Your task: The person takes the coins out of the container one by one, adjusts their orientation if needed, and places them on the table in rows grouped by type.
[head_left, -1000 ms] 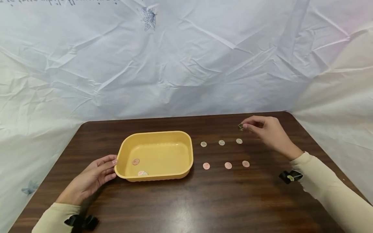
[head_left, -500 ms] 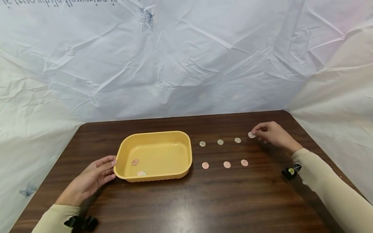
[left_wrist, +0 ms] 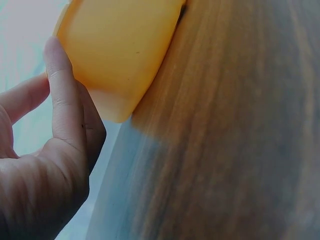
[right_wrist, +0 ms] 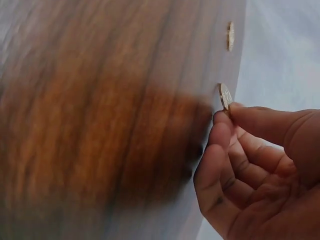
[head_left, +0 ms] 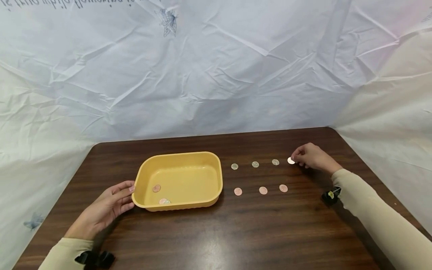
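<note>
My right hand (head_left: pixel 312 156) pinches a gold-coloured coin (right_wrist: pixel 225 97) between thumb and forefinger, close over the table at the right end of the far row. Three pale gold coins (head_left: pixel 255 164) lie in that row, to the left of the held one. Nearer me, three copper-coloured coins (head_left: pixel 263 190) form a second row. My left hand (head_left: pixel 106 206) touches the left end of a yellow plastic tray (head_left: pixel 217 183), its fingers extended along the rim and outer wall. Inside the tray lie a copper coin (head_left: pixel 156 188) and, at the near side, two overlapping coins (head_left: pixel 164 201).
The brown wooden table (head_left: pixel 216 240) has its far edge against a creased white cloth (head_left: pixel 202 75) that hangs behind and at both sides. A black strap device (head_left: pixel 95 258) sits at the left wrist, another one (head_left: pixel 331 195) at the right.
My right hand has brought the coin from above the far row down and to the right, level with the row's end. The left hand and the tray stay put.
</note>
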`<state>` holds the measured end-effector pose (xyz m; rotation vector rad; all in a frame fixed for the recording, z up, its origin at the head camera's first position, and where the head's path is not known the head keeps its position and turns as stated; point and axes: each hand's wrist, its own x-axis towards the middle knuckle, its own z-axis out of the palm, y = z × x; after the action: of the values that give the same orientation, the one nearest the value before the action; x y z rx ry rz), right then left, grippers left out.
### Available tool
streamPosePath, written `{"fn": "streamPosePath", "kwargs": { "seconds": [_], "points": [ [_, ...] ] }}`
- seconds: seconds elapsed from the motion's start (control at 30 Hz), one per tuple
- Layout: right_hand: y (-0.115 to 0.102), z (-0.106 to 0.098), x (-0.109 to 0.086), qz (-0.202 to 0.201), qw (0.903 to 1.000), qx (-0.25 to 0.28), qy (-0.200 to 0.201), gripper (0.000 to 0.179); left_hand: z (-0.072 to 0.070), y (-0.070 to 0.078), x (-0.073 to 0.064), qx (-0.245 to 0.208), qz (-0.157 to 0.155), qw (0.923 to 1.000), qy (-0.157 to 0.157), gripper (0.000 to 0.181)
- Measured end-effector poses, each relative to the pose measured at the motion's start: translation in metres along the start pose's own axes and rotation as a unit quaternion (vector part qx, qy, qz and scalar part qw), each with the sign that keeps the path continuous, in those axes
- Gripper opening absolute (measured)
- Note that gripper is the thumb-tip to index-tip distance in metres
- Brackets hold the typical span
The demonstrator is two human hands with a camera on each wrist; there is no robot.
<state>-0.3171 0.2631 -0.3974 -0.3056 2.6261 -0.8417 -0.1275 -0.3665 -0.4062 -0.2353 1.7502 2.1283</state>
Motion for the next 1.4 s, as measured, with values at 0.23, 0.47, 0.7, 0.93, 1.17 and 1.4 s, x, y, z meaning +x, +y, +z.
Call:
{"fn": "streamPosePath", "kwargs": {
  "seconds": [0.23,0.47,0.7,0.93,1.17,1.4],
  "points": [
    [-0.002,-0.004,0.0,-0.014,0.9981,-0.059,0.006,0.023,0.0,0.001,-0.002,0.006,0.001,1.0,-0.004,0.017],
    [-0.005,-0.009,0.0,0.007,0.9961,-0.087,-0.014,0.026,0.0,0.004,0.0,0.002,0.001,1.0,-0.005,0.017],
    [-0.01,-0.008,0.005,0.014,0.993,-0.118,-0.002,0.018,-0.003,0.003,0.0,0.0,-0.003,1.0,-0.001,0.016],
    [-0.01,-0.003,0.004,0.006,0.9946,-0.104,0.0,0.015,-0.002,0.003,0.0,0.005,-0.011,0.9999,0.003,0.015],
    [-0.008,0.002,0.005,-0.001,0.9971,-0.075,-0.007,0.011,-0.003,0.002,0.001,-0.003,-0.008,1.0,0.002,0.016],
    [-0.01,0.0,-0.001,-0.017,0.9963,-0.072,0.045,0.013,0.0,0.003,0.001,0.002,-0.013,0.9999,0.0,0.015]
  ]
}}
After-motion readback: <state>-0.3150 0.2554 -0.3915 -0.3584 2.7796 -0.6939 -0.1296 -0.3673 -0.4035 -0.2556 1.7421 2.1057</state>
